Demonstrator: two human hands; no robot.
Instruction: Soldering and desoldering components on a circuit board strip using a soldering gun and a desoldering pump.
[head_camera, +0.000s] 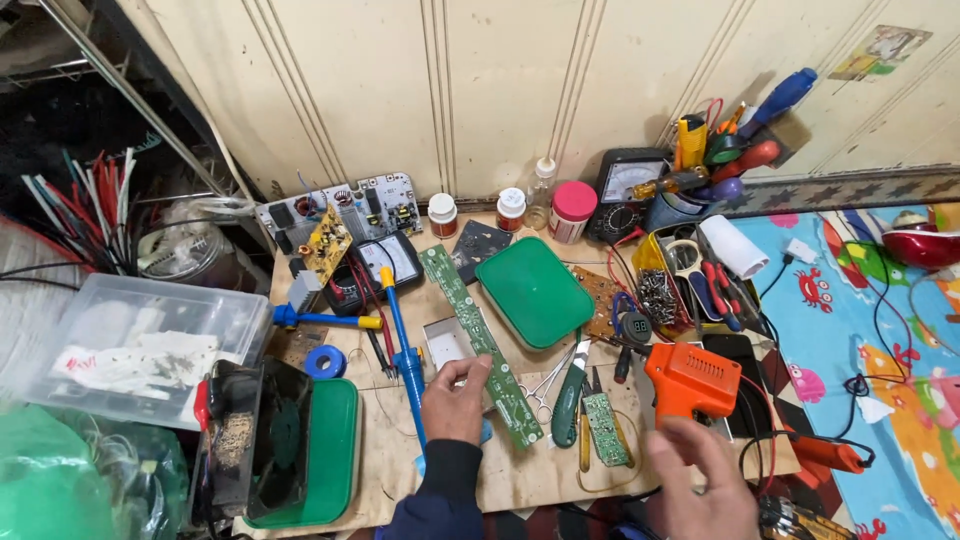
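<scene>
My left hand (455, 402) grips the near end of a long narrow green circuit board (480, 342) that slants up and away over the wooden work board (385, 455). My right hand (700, 478) hovers blurred at the lower right with fingers spread, holding nothing, just below an orange soldering gun (690, 380). A small green circuit board (605, 428) and green-handled pliers (567, 400) lie between the two hands. A blue soldering iron (405, 355) lies left of my left hand.
A green lid (535, 290) sits mid-table, with an analogue meter (385, 262) and circuit boards (340, 215) behind. Jars (572, 212), a tool cup (690, 180) and parts tray (690, 280) stand at the right. A clear bin (140, 345), fan and green tray (330, 455) crowd the left.
</scene>
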